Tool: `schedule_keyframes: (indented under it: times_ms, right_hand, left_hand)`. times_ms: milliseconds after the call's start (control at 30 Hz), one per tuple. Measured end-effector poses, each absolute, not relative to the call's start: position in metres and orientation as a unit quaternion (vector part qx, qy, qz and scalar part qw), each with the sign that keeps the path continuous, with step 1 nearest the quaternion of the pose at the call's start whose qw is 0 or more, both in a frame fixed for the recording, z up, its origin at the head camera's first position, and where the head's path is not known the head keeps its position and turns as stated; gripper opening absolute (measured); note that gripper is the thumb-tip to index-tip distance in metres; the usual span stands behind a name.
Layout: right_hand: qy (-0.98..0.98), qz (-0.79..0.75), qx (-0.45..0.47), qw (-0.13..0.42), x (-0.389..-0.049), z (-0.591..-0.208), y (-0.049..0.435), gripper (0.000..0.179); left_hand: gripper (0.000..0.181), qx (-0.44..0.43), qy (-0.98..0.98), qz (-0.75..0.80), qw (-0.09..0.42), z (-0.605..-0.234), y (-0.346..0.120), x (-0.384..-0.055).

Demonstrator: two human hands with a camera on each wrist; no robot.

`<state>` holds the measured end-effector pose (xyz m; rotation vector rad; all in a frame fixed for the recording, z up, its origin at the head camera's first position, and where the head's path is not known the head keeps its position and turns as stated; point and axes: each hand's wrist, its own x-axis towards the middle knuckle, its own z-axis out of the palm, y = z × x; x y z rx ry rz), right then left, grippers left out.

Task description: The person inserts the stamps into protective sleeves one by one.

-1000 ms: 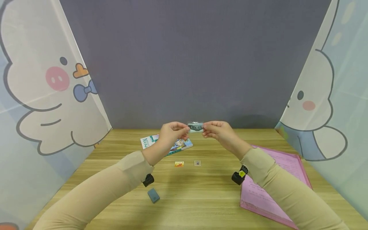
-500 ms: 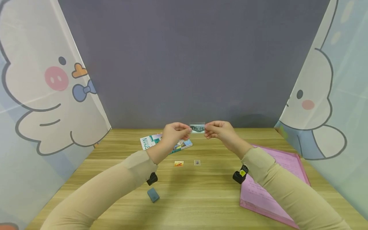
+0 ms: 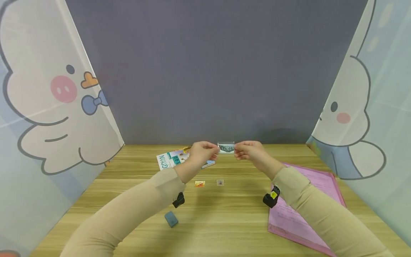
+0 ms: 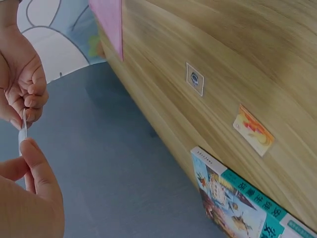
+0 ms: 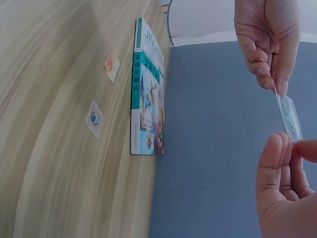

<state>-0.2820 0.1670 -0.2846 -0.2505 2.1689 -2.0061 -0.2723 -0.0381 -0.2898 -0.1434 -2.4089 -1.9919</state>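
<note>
Above the back of the table, a small green-and-white picture card in a clear plastic sleeve (image 3: 226, 148) is stretched level between both hands. My left hand (image 3: 201, 156) pinches its left end between thumb and fingers. The right end is pinched the same way by my right hand (image 3: 252, 151). In the right wrist view the clear sleeve (image 5: 291, 118) appears almost edge-on, so its picture is hard to make out. Lying flat on the table below are a stamp-like yellow-orange picture piece (image 4: 253, 130) and a square, pale-bordered one (image 4: 195, 79), both apart from the hands.
A children's book (image 3: 167, 160) with a teal-and-white cover lies at the back left, partly behind the left hand. A small blue-grey block (image 3: 171, 219) sits nearer the front. To the right, a pink folder (image 3: 284, 223) lies under the right forearm. A grey panel (image 3: 212, 71) stands behind the table.
Both hands have shifted to the right and slightly lower, carrying the sleeved card between them. More of the book's left part shows. The things on the table have stayed put.
</note>
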Motion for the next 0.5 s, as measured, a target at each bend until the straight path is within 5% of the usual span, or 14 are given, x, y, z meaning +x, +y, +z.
schedule_keyframes:
  times_ms: [500]
  right_hand:
    - [0.737,-0.663,-0.061,0.112,-0.292,-0.322,0.18,0.018]
  left_hand:
    - [0.011,-0.021,-0.795,-0.605,-0.025,-0.318,-0.019,-0.285]
